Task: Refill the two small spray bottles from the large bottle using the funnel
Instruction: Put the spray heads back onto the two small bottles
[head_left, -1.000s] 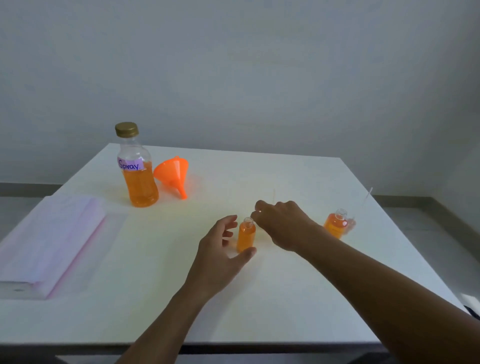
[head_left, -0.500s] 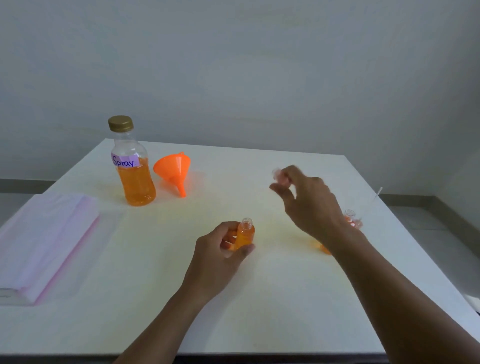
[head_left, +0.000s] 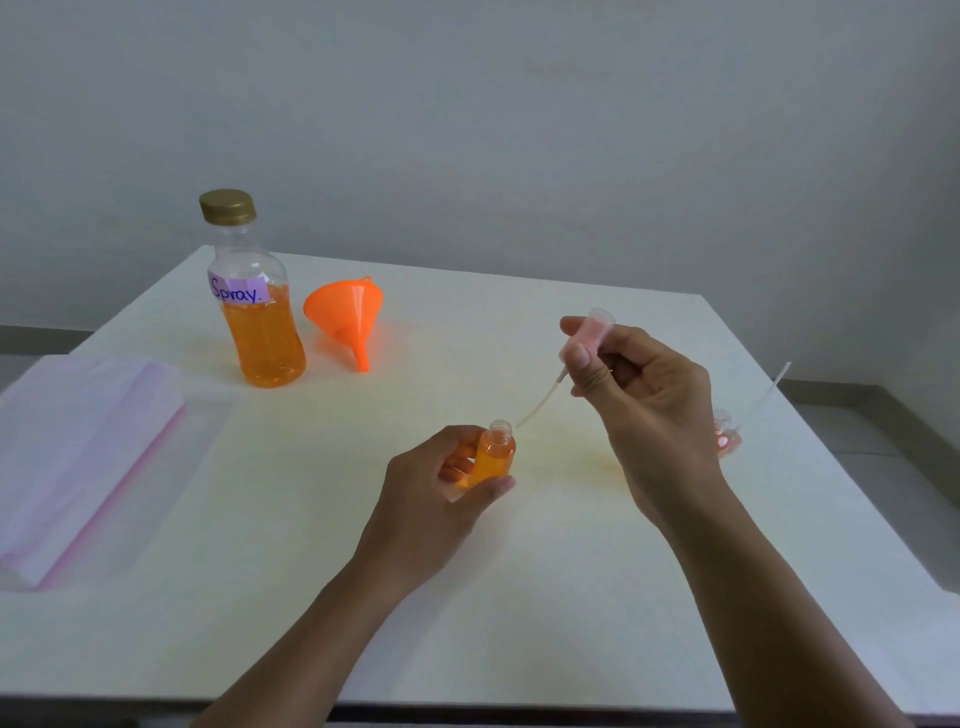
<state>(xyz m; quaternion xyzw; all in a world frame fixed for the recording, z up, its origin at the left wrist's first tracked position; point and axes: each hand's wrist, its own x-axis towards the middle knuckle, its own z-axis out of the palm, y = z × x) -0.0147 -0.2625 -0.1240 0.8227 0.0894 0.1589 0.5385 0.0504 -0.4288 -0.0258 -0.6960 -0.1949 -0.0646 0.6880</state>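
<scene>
Orange liquid fills most of the large bottle (head_left: 260, 322), which stands upright at the far left of the white surface (head_left: 311, 571) with a gold cap (head_left: 227, 207) on. Its pale purple label (head_left: 239, 291) reads "Spray." in blue handwriting. Just to its right the orange funnel (head_left: 348, 317) lies on its side, wide mouth towards the bottle and spout pointing towards us.

Near the middle, our left hand (head_left: 441, 499) has its grip curled round a small bottle (head_left: 496, 457) of orange liquid, with the thumb in front and the fingers behind. The bottle is upright and its neck is open. We cannot tell whether its base touches the surface.

Our right hand (head_left: 644, 395) is raised, its grip pinching a pinkish spray top (head_left: 587, 335) between thumb and forefinger. The top's thin white tube (head_left: 540, 402) slants down to the left, and its tip sits just beside the open neck, outside it.

Behind the right wrist a second small bottle (head_left: 727, 434) is mostly hidden. Another thin tube (head_left: 774, 384) slants up near it. A folded stack of pink and white paper (head_left: 88, 447) lies at the left edge.
</scene>
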